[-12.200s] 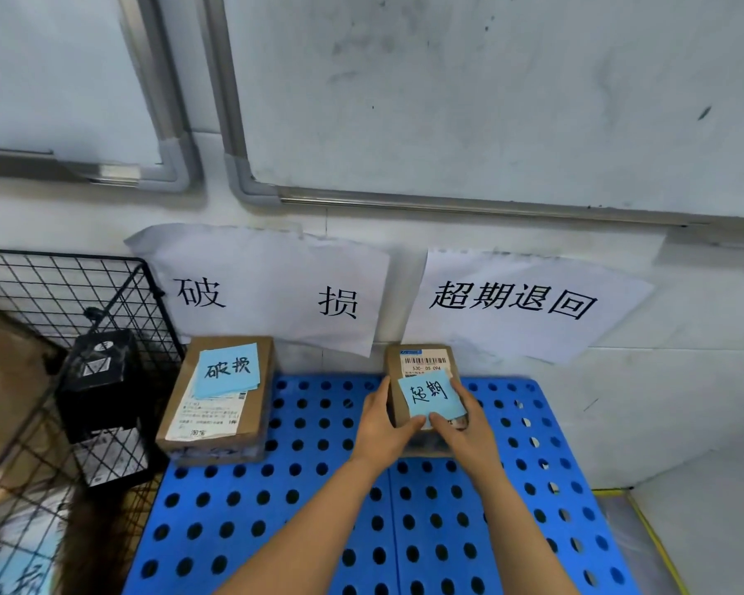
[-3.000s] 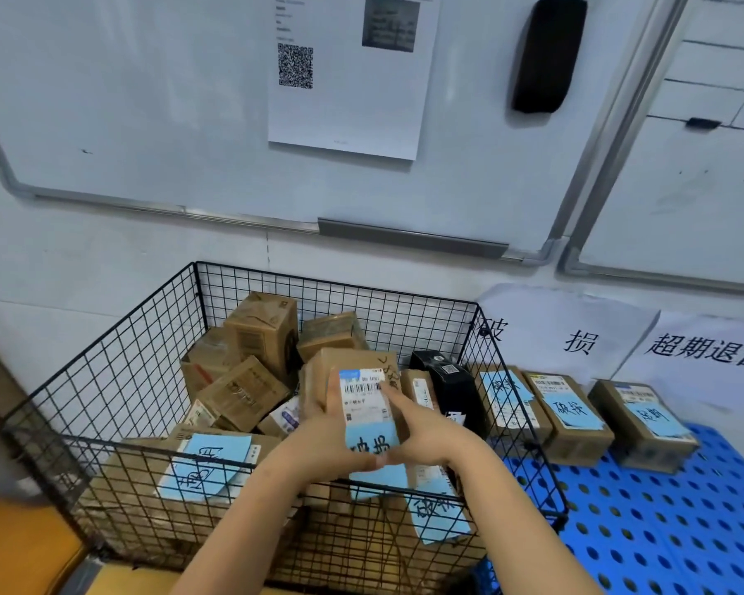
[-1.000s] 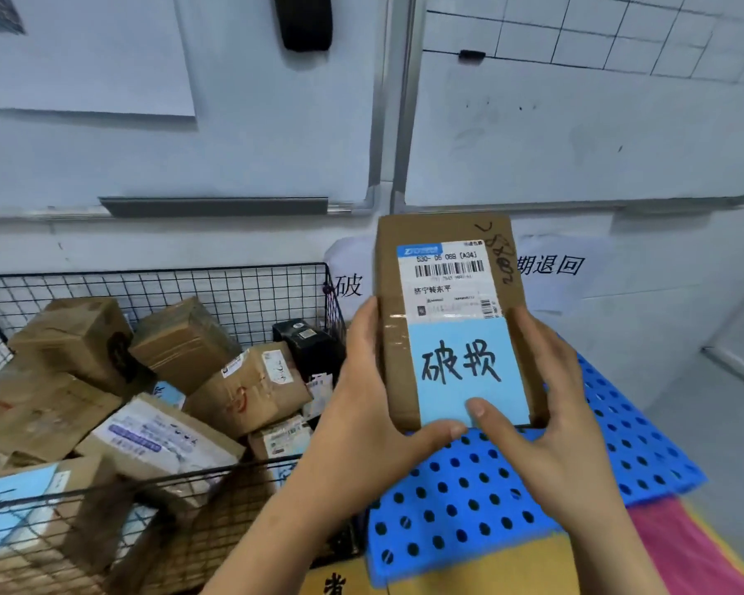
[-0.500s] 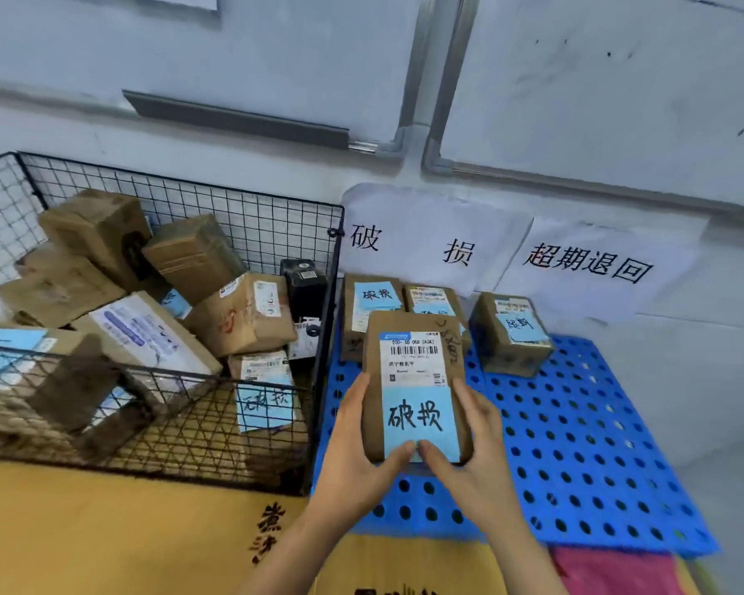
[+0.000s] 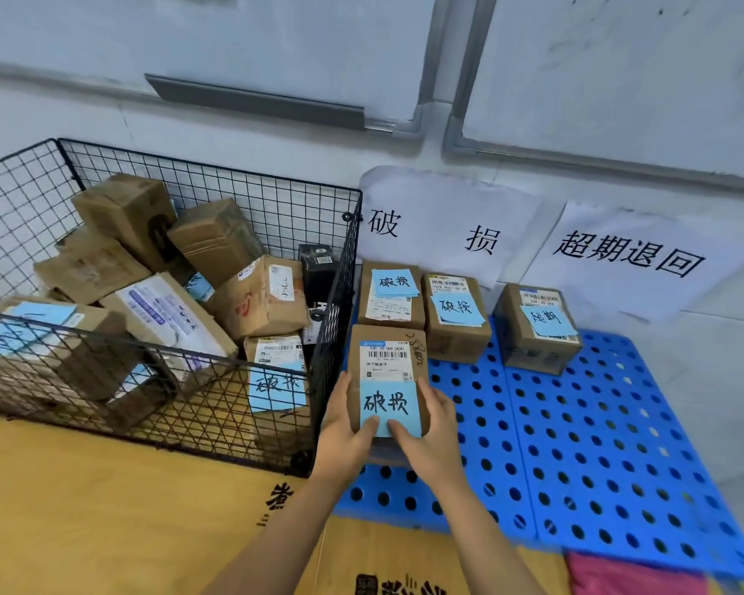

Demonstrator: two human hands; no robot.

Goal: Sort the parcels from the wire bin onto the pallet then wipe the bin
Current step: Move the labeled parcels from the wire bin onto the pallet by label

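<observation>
1. Nearest, a pink cloth [image 5: 628,579] is cut off at the lower right corner, and the print on the yellow cardboard sheet [image 5: 104,508] runs off the bottom edge.
2. The left hand [image 5: 344,427] and right hand [image 5: 434,431] grip the parcel [image 5: 387,371] by its long sides with the thumbs pressed on top. The other fingers are hidden behind it.
3. The parcel is a brown carton with a white barcode label [image 5: 387,362], a pen scribble and a blue note [image 5: 389,407] reading 破损. It sits over the front left of the blue pallet [image 5: 598,444], just beside the wire bin [image 5: 333,328]. I cannot tell whether its base touches the pallet.
4. In the bin, the jumbled cartons [image 5: 263,302] overlap, and the mesh obscures the front ones.
5. Farther back on the pallet, the left carton [image 5: 389,300] and middle carton [image 5: 456,319] stand side by side, both noted 破损. The right carton [image 5: 537,328] stands apart.
6. Two paper signs on the wall, the left sign [image 5: 439,225] and right sign [image 5: 636,255], read 破损 and 超期退回.
</observation>
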